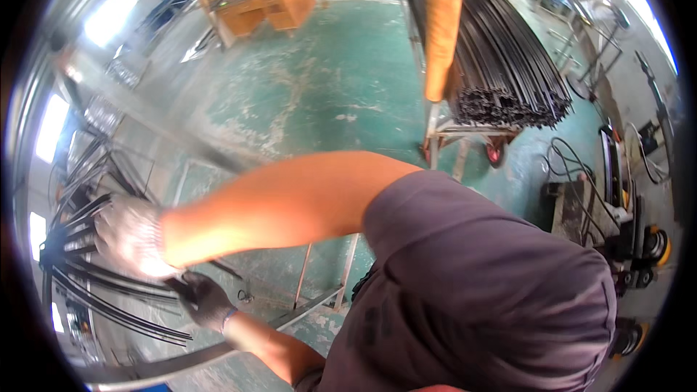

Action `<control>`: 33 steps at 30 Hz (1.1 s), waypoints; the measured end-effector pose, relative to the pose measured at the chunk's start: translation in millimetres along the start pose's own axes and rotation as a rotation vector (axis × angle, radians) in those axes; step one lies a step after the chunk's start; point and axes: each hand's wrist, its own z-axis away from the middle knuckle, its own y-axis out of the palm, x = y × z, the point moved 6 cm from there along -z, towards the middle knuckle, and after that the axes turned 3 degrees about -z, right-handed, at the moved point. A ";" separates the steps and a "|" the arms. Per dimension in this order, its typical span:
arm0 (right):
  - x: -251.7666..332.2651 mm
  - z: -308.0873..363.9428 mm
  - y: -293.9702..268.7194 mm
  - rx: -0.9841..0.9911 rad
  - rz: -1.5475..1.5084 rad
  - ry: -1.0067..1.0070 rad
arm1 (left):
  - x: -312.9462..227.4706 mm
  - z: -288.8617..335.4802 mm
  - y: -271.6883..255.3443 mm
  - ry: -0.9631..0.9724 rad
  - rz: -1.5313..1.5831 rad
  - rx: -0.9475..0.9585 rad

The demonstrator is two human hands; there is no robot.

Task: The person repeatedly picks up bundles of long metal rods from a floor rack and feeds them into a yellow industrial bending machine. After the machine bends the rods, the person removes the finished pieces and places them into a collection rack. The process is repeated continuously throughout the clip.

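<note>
My right hand [129, 236], in a pale knitted glove, reaches far left across the picture and is smeared by motion. It is at a spread of thin black strips [109, 282], which fan out at the left; whether its fingers close on any is not clear. Below and nearer to me is my left hand [207, 303] in a dark grey glove. Its fingers are closed round what looks like a black strip, whose course is partly hidden by the hand. More black strips hang and curve behind and below both hands.
A curved metal rail [163, 364] runs below my left forearm. Ahead, a wheeled cart [465, 131] bears a large stack of long black bars [501, 51], beside an upright brown tube [441, 40]. A wooden desk [265, 3] stands far off; machines and cables [581, 196] line the right.
</note>
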 end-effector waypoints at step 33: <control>-431.3 556.4 -421.1 0.332 0.047 2.086 | 538.4 338.8 -20.2 -1.098 -1.230 0.770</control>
